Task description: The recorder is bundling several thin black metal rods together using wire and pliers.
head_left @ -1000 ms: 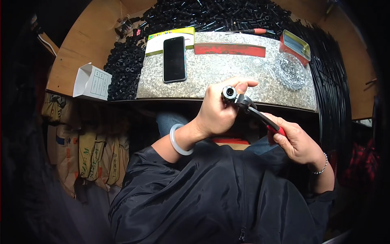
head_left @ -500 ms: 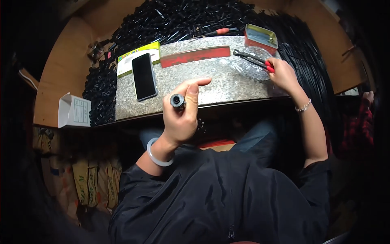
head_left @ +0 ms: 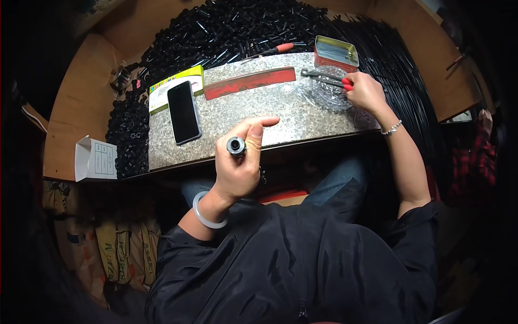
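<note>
A short black tubular part (head_left: pixel 236 146) points its hollow round end up at me, with my left hand (head_left: pixel 237 171) closed around it. The index finger of that hand stretches out to the right. At the right of the stone slab (head_left: pixel 232 119), my right hand (head_left: pixel 367 95) grips dark-jawed pincers (head_left: pixel 326 79) by their red handles. Their head points left and lies low over the slab, close to the end of a worn red bar (head_left: pixel 251 82). Crumpled clear plastic (head_left: pixel 330 96) sits beneath the pincers. I cannot make out anything between the jaws.
Behind the slab rises a large heap of black parts (head_left: pixel 232 32). An open tin (head_left: pixel 335 63) holding thin pieces stands behind the pincers. A phone (head_left: pixel 184 113) leans over a flat box (head_left: pixel 162 96) on the left. A white carton (head_left: pixel 100 159) stands at the left edge; black rods (head_left: pixel 399 70) lie right.
The view has shifted slightly, so the slab appears lower and further left. My right hand has moved a little away from me with the pincers. The left hand keeps its hold.
</note>
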The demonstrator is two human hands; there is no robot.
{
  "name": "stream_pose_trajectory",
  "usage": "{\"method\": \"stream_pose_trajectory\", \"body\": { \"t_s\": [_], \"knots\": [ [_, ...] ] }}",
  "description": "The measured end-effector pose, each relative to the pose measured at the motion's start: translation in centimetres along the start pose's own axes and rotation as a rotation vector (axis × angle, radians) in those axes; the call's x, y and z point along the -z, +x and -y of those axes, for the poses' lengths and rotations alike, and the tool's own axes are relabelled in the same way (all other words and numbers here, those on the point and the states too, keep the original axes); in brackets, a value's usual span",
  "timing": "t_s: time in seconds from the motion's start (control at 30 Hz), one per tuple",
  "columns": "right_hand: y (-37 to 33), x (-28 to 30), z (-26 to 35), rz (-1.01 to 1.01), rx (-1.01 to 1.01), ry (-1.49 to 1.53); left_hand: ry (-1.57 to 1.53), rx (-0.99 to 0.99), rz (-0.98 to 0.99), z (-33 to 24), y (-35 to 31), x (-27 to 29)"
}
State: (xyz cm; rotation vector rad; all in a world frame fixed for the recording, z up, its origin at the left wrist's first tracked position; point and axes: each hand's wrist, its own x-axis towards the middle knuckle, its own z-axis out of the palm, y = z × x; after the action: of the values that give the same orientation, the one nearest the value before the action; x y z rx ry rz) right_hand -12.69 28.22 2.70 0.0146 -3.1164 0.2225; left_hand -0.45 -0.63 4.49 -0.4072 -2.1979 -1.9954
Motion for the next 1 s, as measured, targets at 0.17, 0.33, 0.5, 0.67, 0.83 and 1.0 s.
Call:
{"method": "stream_pose_trajectory", "body": {
  "t_s": [0.17, 0.33, 0.5, 0.67, 0.83, 1.0],
  "knots": [
    [-2.4, -0.2, 1.1, -0.065, 0.079, 1.073, 0.037, 0.084, 0.073, -0.6, 0.1, 0.0],
    [-4.6, 0.5, 3.2, 0.151, 0.038, 1.584, -0.013, -0.016, 0.045, -0.4, 0.1, -0.9],
    [-2.9, 0.0, 1.9, -0.162, 0.051, 1.239, 0.006, 0.185, 0.103, -1.5, -0.2, -0.5],
    [-0.5, -3.0, -2.2, -0.412, 0.064, 0.305, -0.050, 0.001, 0.036, -0.8, -0.2, -0.8],
    [-7.2, 0.0, 5.8, -0.643, 0.632, 0.733, -0.052, 0.025, 0.061, -0.9, -0.1, -0.9],
    [-11.4, -0.3, 13.7, -0.720, 0.908, 0.980, -0.135, -0.088, 0.077, -0.3, 0.0, -1.4]
  ]
}}
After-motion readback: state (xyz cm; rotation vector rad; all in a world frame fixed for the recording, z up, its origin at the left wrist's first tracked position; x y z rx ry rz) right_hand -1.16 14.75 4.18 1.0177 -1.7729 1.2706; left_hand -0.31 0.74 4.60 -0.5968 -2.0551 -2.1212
